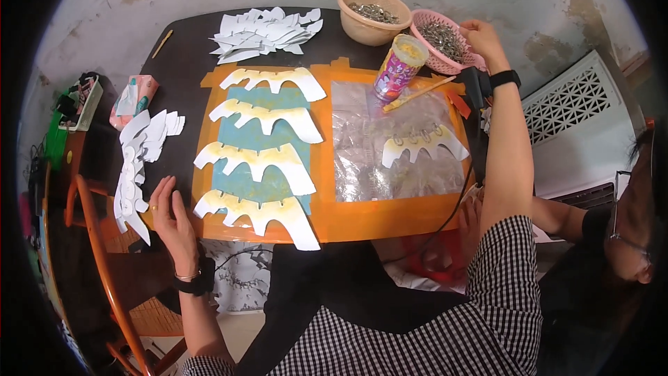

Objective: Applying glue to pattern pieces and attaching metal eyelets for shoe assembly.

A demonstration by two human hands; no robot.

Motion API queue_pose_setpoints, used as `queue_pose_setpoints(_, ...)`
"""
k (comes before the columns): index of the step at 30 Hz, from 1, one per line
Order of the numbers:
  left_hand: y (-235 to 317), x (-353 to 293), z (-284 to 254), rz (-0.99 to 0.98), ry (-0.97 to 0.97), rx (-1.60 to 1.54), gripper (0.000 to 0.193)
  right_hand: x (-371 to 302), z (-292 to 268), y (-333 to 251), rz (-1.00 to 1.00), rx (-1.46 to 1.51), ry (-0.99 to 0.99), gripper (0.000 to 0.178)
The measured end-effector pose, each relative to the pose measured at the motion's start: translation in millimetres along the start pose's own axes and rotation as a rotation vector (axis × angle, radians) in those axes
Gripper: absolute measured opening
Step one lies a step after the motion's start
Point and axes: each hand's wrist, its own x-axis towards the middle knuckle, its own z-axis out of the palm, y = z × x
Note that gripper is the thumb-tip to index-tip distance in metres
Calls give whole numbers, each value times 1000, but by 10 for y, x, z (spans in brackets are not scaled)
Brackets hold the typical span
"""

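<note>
My right hand [483,40] is at the right rim of a pink basket [426,61] of small metal pieces [442,40]. Its fingers are bent together; what they pinch is too small to make out. My left hand [171,221] lies at the table's near left edge, fingers stretched, holding nothing. Beside it are several white arched paper cut-outs [257,161], smeared yellow along their notched edges, laid in a column on a blue sheet [261,184]. Another white cut-out [426,150], with metal loops along its top edge, rests on a clear plastic sheet [355,174] to the right.
A beige bowl [351,19] of metal pieces, a purple can [398,73] with yellow paste and a yellow-smeared stick [421,92] stand far right. White cut-outs pile up at the back [268,33] and left [132,181], near a tissue pack [133,101]. Another person [591,233] is at right.
</note>
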Motion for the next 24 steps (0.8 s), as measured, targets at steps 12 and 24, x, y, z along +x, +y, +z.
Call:
queue_pose_setpoints(12,-39,1,-32,36,51,230,28,391,679,493,44,-498,-542,63)
queue_pose_setpoints(24,84,36,78,40,43,320,25,928,845,1053,-25,-449,-651,19)
